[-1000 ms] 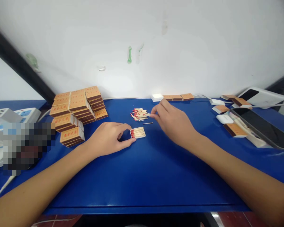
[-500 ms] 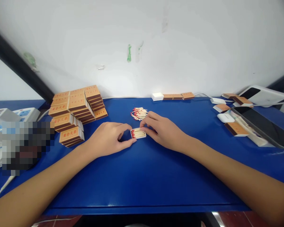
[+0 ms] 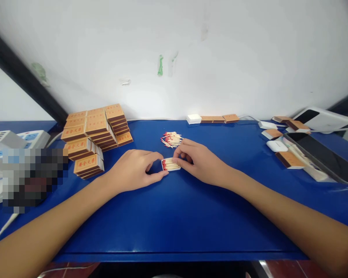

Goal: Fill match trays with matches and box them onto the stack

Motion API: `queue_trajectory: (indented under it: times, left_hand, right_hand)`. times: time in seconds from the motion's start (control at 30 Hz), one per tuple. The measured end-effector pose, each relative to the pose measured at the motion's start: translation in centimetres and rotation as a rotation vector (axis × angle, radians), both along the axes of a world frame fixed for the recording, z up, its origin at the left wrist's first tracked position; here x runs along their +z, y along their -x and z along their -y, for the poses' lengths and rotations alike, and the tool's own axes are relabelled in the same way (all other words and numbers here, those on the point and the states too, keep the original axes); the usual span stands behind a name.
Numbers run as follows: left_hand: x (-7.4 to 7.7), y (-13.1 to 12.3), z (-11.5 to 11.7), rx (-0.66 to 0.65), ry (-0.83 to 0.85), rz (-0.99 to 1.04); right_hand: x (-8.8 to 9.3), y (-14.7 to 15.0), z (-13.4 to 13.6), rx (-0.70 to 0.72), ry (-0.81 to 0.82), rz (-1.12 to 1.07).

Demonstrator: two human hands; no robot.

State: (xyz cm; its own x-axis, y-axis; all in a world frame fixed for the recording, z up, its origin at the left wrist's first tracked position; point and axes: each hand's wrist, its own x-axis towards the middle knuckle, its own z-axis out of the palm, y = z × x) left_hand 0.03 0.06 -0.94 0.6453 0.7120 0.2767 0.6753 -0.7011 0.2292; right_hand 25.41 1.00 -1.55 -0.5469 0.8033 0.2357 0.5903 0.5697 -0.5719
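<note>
A small open matchbox tray (image 3: 170, 165) filled with red-tipped matches lies on the blue table (image 3: 174, 216). My left hand (image 3: 133, 170) curls around its left end, thumb and fingers pinching it. On the tray's right end rests my right hand (image 3: 198, 162), fingers bent and pressed together over the matches. Whether a match sits in those fingers is hidden. A loose pile of matches (image 3: 171, 139) lies just behind the tray.
Stacks of orange matchboxes (image 3: 92, 133) stand at the left, beside a power strip (image 3: 14, 141). More matchboxes (image 3: 219, 119) line the back wall and the right side (image 3: 290, 159). A phone (image 3: 321, 156) and white earbud case (image 3: 275, 145) lie at the right.
My right hand came back from the loose match pile to the tray's right end and settled over it. My left hand kept its hold on the tray.
</note>
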Motion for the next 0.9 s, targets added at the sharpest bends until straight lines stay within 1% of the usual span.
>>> queue_trajectory:
  times: [0.07,0.17,0.33,0.4,0.53,0.63,0.7,0.77,0.9]
  left_hand:
    - [0.0,0.0,-0.1,-0.008,0.001,0.0]
    - [0.1,0.0,-0.1,-0.024,0.001,0.01]
    - [0.1,-0.1,0.2,-0.069,0.007,0.031]
    - [0.0,-0.2,0.3,-0.082,0.003,0.03]
    - [0.0,-0.2,0.3,-0.096,-0.011,0.023]
    - [0.1,-0.1,0.2,-0.086,-0.001,0.025]
    - [0.1,-0.1,0.1,-0.073,0.004,0.022]
    - [0.3,-0.1,0.1,-0.063,0.007,0.016]
    - [0.4,0.0,0.1,-0.051,0.011,0.004]
  right_hand:
    - [0.0,0.0,0.1,-0.004,-0.004,0.002]
    - [-0.1,0.1,-0.1,-0.04,-0.06,-0.015]
    - [-0.9,0.8,-1.5,-0.204,-0.216,-0.07]
    - [-1.3,1.2,-2.1,-0.23,-0.235,-0.044]
    - [-1.7,1.6,-2.7,-0.226,-0.213,0.045]
    - [-1.5,1.0,-2.7,-0.235,-0.236,0.059]
    - [-1.0,0.1,-2.7,-0.249,-0.269,0.051]
    - [-0.5,-1.2,-2.9,-0.231,-0.266,0.052]
    - [0.1,-3.4,-3.5,-0.119,-0.149,0.103]
